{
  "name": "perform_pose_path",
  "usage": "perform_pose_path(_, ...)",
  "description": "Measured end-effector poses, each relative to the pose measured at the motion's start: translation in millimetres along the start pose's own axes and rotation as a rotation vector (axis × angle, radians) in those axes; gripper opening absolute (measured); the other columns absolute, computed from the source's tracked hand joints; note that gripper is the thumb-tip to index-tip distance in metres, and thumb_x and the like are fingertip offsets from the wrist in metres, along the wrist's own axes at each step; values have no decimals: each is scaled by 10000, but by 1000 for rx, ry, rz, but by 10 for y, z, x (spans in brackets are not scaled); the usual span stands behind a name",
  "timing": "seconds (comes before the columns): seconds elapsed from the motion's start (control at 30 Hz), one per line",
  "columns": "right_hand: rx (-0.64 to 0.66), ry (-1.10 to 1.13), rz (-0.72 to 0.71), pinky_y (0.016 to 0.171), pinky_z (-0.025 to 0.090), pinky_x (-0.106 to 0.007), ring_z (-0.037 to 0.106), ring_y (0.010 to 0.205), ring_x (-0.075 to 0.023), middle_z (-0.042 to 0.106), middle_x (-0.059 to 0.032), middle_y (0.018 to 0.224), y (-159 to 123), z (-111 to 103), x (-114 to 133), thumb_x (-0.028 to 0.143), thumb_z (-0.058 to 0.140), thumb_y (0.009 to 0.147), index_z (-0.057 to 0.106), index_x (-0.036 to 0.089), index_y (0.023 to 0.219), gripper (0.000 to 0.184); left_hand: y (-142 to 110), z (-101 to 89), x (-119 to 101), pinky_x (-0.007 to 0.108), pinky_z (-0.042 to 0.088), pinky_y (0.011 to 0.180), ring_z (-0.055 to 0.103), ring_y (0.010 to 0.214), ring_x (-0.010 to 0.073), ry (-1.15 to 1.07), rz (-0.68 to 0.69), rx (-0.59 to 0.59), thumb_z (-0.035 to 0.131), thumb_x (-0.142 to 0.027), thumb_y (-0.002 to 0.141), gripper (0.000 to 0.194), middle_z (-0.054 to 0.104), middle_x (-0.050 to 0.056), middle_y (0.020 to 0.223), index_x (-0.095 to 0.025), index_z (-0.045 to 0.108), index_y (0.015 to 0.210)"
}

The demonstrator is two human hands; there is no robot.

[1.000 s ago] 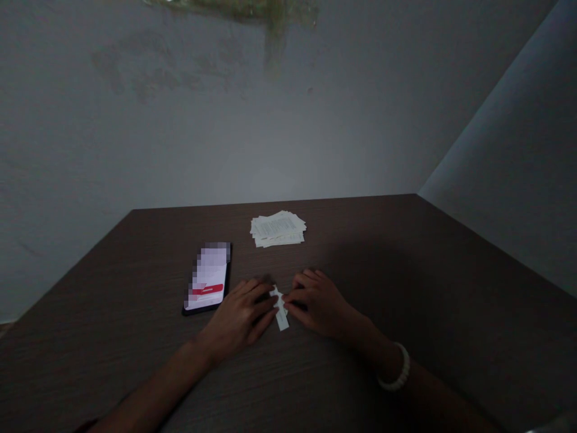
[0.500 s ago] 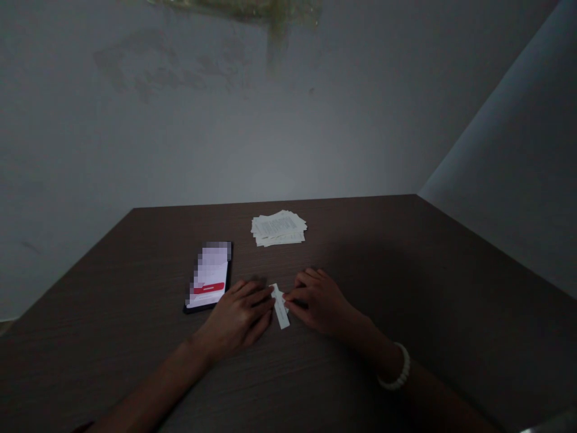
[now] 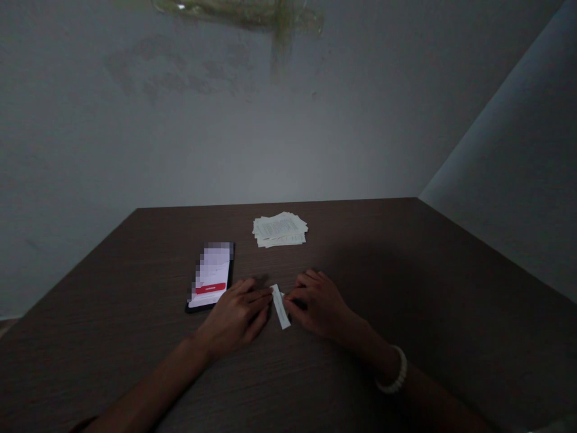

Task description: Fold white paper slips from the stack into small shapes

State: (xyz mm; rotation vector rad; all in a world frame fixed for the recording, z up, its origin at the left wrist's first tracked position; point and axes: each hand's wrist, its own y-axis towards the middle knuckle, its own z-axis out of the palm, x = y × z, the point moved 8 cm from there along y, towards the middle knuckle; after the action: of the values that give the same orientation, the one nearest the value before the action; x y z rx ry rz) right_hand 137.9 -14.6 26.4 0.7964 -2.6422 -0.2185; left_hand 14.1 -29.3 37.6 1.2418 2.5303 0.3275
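Note:
Between my hands lies a narrow folded strip of white paper (image 3: pixel 281 308), slanted on the table, with faint print on it. The fingers of my left hand (image 3: pixel 238 313) reach to its left edge, index fingertip and thumb close together at the paper. On the other side my right hand (image 3: pixel 319 304) is curled, pinching the strip's right edge with thumb and index finger. A small flap of paper shows by the right fingertips, partly hidden by them. A pale beaded bracelet (image 3: pixel 399 376) circles my right wrist.
A loose stack of printed white papers (image 3: pixel 280 227) lies farther back on the dark brown table (image 3: pixel 369 234). Left of my hands is a phone (image 3: pixel 211 276) with its screen lit. Behind the table stands a stained grey wall (image 3: pixel 216 132).
The paper strip has turned slightly and looks narrower, with its edge more raised. Both hands stay at it, with only small finger shifts. The whole view has shifted a little.

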Motion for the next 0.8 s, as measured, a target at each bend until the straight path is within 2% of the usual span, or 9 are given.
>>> perform_pose_path(0.1, -31, -15, 26, 774, 321, -328, 491, 867, -178, 604, -24, 818, 8, 1, -1, 363, 527, 927, 697, 214, 770, 275, -3, 12, 17, 417, 491, 799, 565, 899, 241, -18, -9, -9, 458, -183, 908, 296, 703, 76, 1071, -163, 665, 1118)
perform_pose_path(0.27, -94, -6, 65, 764, 334, -326, 511, 858, -187, 625, -15, 796, 17, 32, 20, 384, 631, 857, 697, 233, 771, 186, -20, 12, 26, 424, 496, 804, 569, 921, 252, -26, 5, -18, 467, -151, 872, 320, 702, 88, 1066, -145, 653, 1132)
perform_pose_path(0.4, -138, -8, 138, 745, 343, -320, 519, 844, -193, 630, -23, 774, 28, 66, 25, 379, 656, 831, 677, 225, 706, 200, -35, 25, 62, 428, 496, 797, 561, 922, 259, -56, 7, 4, 436, -83, 818, 353, 690, 75, 1114, -140, 662, 1083)
perform_pose_path(0.5, -130, -24, 153, 731, 347, -318, 519, 841, -196, 630, -23, 783, 44, 86, 36, 394, 662, 823, 674, 229, 718, 196, -33, 26, 94, 420, 497, 787, 559, 907, 254, -88, 5, -3, 402, -55, 805, 362, 695, 69, 1105, -142, 673, 1028)
perform_pose_path(0.7, -84, -15, 118, 763, 355, -328, 521, 875, -199, 628, -25, 830, 39, 55, 37, 414, 706, 780, 691, 235, 788, 180, 3, 11, 114, 397, 502, 729, 565, 855, 247, -82, -50, -1, 408, -53, 791, 377, 714, 77, 993, -154, 673, 1039)
perform_pose_path(0.8, -48, -9, 98, 765, 357, -332, 519, 891, -203, 626, -29, 865, 15, 33, 39, 420, 714, 773, 699, 241, 848, 195, 11, 5, 103, 392, 502, 752, 566, 879, 244, -83, -67, 4, 420, -59, 800, 360, 711, 72, 1012, -171, 680, 1023)
